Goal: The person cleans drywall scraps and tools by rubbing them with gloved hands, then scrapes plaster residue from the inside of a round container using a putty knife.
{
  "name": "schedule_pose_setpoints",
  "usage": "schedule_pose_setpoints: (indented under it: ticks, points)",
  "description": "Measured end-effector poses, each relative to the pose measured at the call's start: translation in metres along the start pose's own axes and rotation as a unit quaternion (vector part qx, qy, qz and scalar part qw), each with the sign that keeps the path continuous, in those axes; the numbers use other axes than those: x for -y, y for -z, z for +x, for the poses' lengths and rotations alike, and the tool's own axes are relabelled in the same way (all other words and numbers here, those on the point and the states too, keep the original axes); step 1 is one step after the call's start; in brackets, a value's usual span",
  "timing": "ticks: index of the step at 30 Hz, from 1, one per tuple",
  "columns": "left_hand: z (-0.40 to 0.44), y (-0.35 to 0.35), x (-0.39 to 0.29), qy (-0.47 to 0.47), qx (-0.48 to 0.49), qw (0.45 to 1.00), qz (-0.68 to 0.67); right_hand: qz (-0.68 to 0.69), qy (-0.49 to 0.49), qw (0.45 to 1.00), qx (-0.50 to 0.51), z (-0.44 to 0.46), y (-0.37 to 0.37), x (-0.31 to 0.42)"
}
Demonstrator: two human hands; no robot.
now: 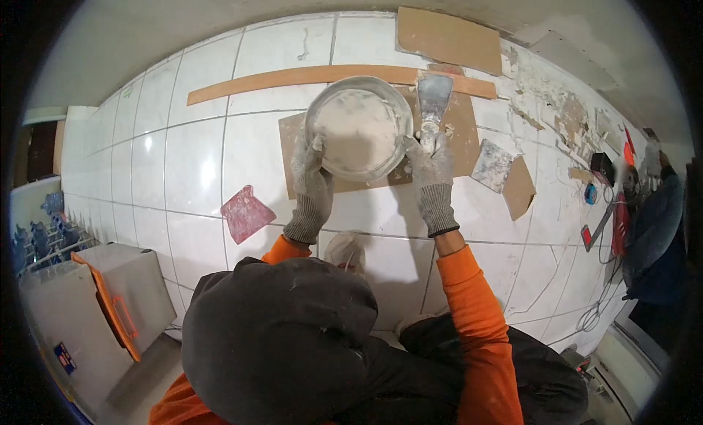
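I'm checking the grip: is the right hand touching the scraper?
Touching. The head view shows the gloved right hand closed around the handle of the scraper, its blade pointing away from the person.

Two gloved hands, one left hand and one right hand, were yours in this scene, along with two orange sleeves. You had one round pan and one scraper in view. Before you were three brown boards, one long wooden strip, one reddish scrap and one speckled grey-white piece. One small blue tool was also counted; the pale fragments on your right were too many and too small to tally.
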State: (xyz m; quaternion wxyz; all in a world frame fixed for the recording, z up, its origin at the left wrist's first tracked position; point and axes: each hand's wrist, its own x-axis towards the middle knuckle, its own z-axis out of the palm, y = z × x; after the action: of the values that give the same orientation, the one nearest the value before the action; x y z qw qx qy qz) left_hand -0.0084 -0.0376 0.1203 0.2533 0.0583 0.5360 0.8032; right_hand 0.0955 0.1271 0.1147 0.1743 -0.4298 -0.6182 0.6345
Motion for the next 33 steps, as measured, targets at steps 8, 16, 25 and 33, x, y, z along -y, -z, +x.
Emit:
schedule_pose_setpoints:
  ticks: [8, 16, 25, 33]
  points:
    - [0.033, 0.023, -0.033, -0.01, 0.1, 0.958, 0.267, -0.18, 0.125, 0.975, 0.036, -0.002, 0.023, 0.0]
    - [0.062, 0.019, -0.053, -0.088, 0.114, 0.835, 0.531, -0.474, 0.306, 0.823, 0.068, -0.005, 0.054, 0.019]
    - [0.065, 0.001, -0.049, -0.326, 0.209, 0.604, 0.696, -0.619, 0.284, 0.725, 0.105, 0.024, 0.034, 0.014]
    - [0.052, -0.005, -0.057, -0.249, 0.127, 0.826, 0.49, -0.501, 0.203, 0.831, 0.129, 0.006, 0.022, -0.001]
